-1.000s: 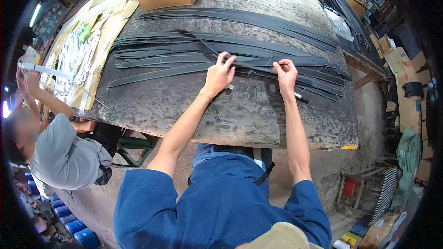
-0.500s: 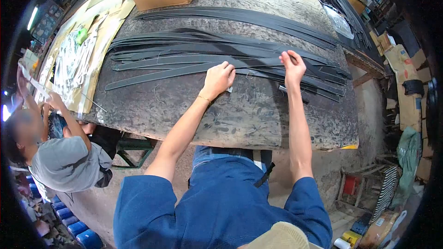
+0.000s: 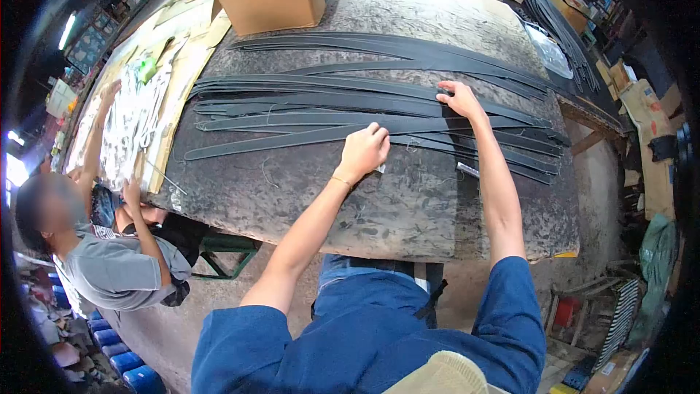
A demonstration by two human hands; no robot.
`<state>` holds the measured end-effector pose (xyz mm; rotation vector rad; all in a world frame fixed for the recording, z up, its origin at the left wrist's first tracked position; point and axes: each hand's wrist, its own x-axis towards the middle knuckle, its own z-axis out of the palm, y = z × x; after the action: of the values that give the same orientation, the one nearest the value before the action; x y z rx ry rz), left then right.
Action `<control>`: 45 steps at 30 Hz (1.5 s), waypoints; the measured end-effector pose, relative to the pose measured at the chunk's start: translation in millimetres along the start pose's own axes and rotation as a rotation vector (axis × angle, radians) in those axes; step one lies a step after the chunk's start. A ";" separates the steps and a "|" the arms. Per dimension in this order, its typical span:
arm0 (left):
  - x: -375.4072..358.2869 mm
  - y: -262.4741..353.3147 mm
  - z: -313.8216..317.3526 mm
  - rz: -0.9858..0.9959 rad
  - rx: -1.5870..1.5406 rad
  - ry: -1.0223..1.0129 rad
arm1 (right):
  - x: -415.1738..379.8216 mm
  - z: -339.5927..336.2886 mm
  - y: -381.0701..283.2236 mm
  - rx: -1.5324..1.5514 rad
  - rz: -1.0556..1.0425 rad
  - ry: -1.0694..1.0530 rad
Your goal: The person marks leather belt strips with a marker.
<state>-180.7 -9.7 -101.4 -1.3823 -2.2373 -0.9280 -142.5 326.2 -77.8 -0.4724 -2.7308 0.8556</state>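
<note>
Long flat black strips (image 3: 306,102) lie in a loose, overlapping pile across the dark worktable. My left hand (image 3: 366,151) is closed at the near edge of this pile, its knuckles over the nearest strips. A small white bit shows beneath its fingers; what the hand holds I cannot tell. Farther right, my right hand (image 3: 461,101) reaches over the pile, thumb and index finger closed on the edge of a black strip (image 3: 419,90). Beyond it lies a second group of black strips (image 3: 343,42). A small pale-and-dark object (image 3: 467,169) rests right of my left hand.
An open cardboard box (image 3: 273,7) stands at the far side of the worktable (image 3: 350,219). White strips (image 3: 138,117) cover cardboard on the left, where a seated person (image 3: 109,263) handles them. A clear plastic bag (image 3: 547,51) lies at right. A wooden stool (image 3: 583,314) stands on the floor.
My right hand has moved from raised above the strips to the pile's far side. A dark strip that arced across the pile now lies by the far group. The seated person's arms have lowered.
</note>
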 end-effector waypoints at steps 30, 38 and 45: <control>0.8 -4.4 6.9 -0.024 -0.019 0.027 | -36.0 -194.3 13.3 -0.254 -0.059 0.083; -24.4 1.9 -13.4 -0.198 0.047 0.240 | -55.9 -186.0 3.1 -0.282 -0.164 0.351; -75.7 -54.9 -102.0 -0.861 0.421 0.083 | -82.7 -160.6 39.2 -0.633 -0.146 0.530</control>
<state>-198.7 -146.6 -91.8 -0.1636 -2.7618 -0.6401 -6.1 407.5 16.9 -0.5085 -2.4270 -0.1831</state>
